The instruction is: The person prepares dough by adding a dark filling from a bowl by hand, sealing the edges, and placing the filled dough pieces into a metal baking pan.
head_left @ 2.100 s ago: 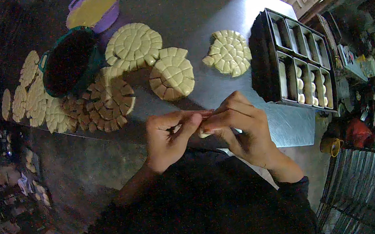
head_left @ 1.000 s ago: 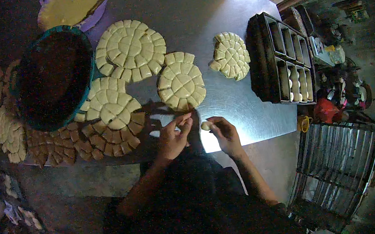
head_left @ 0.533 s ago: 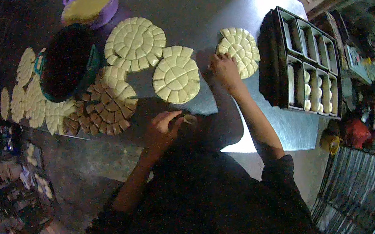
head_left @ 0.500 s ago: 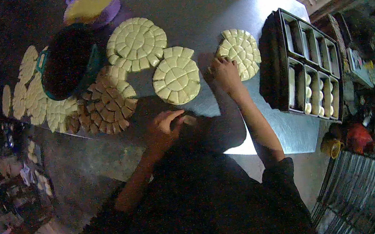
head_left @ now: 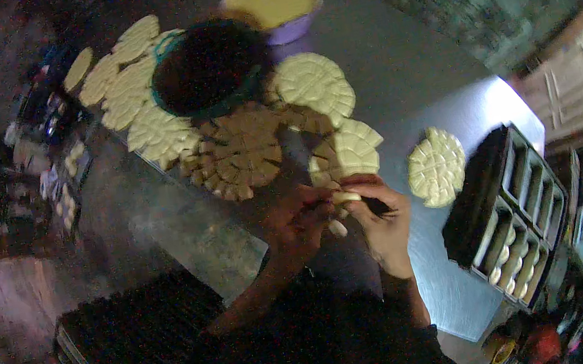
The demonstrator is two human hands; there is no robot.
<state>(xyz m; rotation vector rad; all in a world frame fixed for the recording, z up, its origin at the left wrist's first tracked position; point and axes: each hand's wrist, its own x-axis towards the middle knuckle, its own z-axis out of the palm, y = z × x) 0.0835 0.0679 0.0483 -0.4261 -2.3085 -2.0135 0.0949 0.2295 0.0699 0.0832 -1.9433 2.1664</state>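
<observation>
My two hands meet over the table's front edge, fingers closed together around small pieces of pale dough (head_left: 345, 197). My right hand (head_left: 386, 224) pinches a piece between thumb and fingers. My left hand (head_left: 301, 218) is curled against it, its fingers dark and partly blurred; a pale bit shows just below them. Right behind the hands lies a round of pale dough cut into pieces (head_left: 359, 148). To the right is another cut round (head_left: 436, 167), and a brown cut round (head_left: 241, 155) lies to the left. A further pale round (head_left: 314, 87) is behind.
A metal rack of loaf pans (head_left: 513, 211) stands at the table's right, several dough balls in its near pans. A dark round basin with a green rim (head_left: 164, 99) and a purple tub of yellow stuff (head_left: 291, 33) stand farther back. More pale rounds (head_left: 129, 93) lie far left.
My right hand has left the right-hand dough round and come to my left hand, now with dough in its fingers. The view has turned, so the table things sit farther right.
</observation>
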